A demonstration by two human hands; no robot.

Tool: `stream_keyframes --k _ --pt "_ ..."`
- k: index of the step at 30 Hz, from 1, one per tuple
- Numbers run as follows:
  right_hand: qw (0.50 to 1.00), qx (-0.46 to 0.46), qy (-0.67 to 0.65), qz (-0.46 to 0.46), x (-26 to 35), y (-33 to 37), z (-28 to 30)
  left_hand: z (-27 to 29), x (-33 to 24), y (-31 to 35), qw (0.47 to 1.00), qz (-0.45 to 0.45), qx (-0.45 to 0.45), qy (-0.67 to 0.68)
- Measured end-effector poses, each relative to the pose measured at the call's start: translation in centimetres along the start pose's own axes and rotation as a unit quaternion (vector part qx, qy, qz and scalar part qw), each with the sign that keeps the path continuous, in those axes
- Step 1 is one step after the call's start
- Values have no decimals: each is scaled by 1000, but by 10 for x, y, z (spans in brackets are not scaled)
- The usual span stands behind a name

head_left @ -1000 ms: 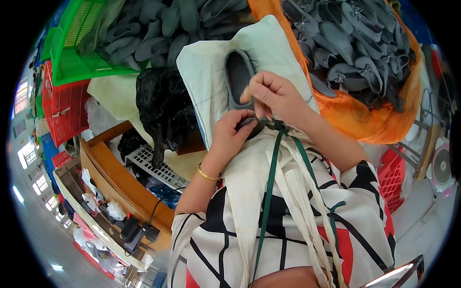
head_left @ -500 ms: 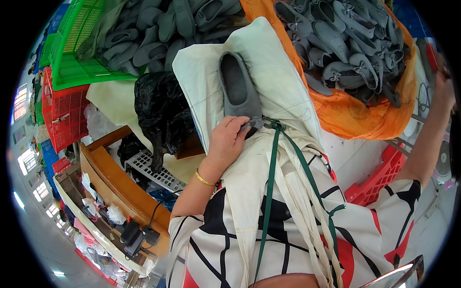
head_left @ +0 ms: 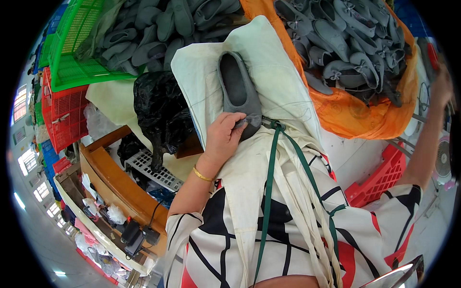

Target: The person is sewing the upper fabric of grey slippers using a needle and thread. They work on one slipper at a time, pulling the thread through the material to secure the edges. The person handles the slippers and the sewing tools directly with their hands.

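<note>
A grey slip-on shoe [head_left: 235, 84] lies on a white cloth-covered pad [head_left: 269, 53] across my lap, its toe toward me. My left hand [head_left: 224, 136] rests at the toe, thumb and fingers pinched on a small grey bow [head_left: 250, 119]. A thin dark thread [head_left: 288, 105] runs over the cloth to the right of the shoe. My right hand [head_left: 442, 89] is stretched far out to the right edge, blurred, near a red object [head_left: 432, 56]; its fingers do not show clearly.
A green crate [head_left: 79, 72] full of grey shoes stands at the far left, above a red crate [head_left: 60, 110]. An orange sack [head_left: 353, 122] of bow-trimmed shoes is at the far right. Black plastic [head_left: 161, 113] and a wooden drawer unit [head_left: 122, 180] lie to my left.
My left hand has shifted slightly up and left at the shoe's toe, still pinching the bow. My right arm stays stretched out, with the hand moved a little.
</note>
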State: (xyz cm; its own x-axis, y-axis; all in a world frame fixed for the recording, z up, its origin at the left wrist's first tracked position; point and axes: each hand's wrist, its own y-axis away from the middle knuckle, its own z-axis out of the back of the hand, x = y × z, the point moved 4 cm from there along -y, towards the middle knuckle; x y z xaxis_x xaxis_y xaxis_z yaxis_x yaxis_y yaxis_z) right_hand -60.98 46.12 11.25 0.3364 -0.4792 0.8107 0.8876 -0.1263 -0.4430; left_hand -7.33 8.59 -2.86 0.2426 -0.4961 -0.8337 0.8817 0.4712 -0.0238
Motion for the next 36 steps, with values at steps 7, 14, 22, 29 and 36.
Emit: stream_keyframes --k 7,14,22,29,36 --pt "815 529 -90 -219 100 304 -169 2 6 11 996 -58 -35 -52" --pt "651 747 -110 75 127 434 -189 0 5 15 990 -96 -70 -75" --pt "632 765 -75 97 129 445 -195 1 5 13 984 -131 -82 -87" --pt "626 771 -62 102 133 443 -196 1 7 13 980 -146 -91 -99" --pt "617 776 -49 120 139 441 -197 1 5 13 979 -150 -99 -99"
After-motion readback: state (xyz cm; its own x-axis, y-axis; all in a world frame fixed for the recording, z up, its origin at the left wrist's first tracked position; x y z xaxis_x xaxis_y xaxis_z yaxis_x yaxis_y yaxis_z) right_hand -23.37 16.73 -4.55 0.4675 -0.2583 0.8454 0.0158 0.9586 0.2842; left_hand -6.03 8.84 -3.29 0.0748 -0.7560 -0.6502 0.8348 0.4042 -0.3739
